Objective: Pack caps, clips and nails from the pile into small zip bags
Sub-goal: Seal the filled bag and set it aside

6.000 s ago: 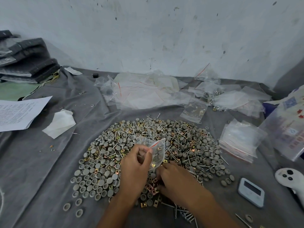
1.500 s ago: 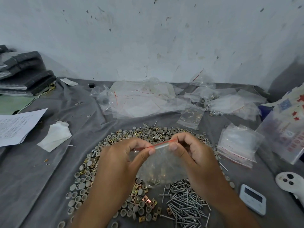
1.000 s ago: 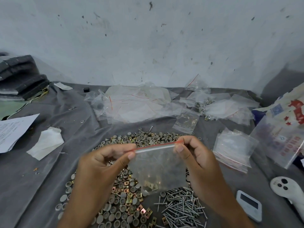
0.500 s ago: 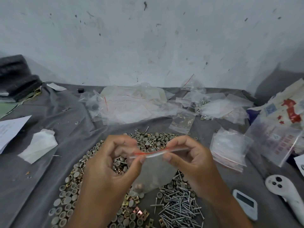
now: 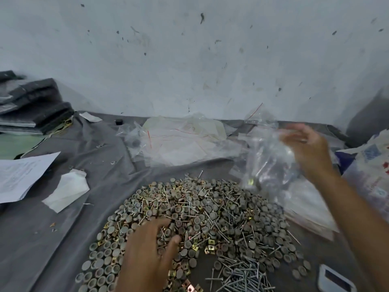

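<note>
**One bag going to the far side, the other hand down in the pile**

The right hand (image 5: 305, 148) is raised over the far right of the table, blurred by motion. A filled zip bag (image 5: 269, 163) hangs at its fingers, but the blur hides whether they pinch the bag or lie loose beside it; I cannot tell. The left hand (image 5: 147, 256) lies flat on the near edge of the pile (image 5: 200, 218), fingers spread and fairly straight, touching the parts and holding nothing.

The pile covers the grey cloth (image 5: 42, 239) in front of the person: round grey caps (image 5: 105, 262), brass-coloured clips (image 5: 210, 247) and thin nails (image 5: 242, 277), the nails thickest at the near right. Empty bags (image 5: 183, 140) lie heaped by the wall, with another stack (image 5: 305, 205) just right of the pile.

The bag looks thin, limp and slick, and bottom-heavy once loaded, so the stiff zip strip at its top is probably the best place to pinch. Nail points could pierce the film. Caps are light and likely to roll; clips and nails tangle, so small pinches should work better than scoops.
</note>
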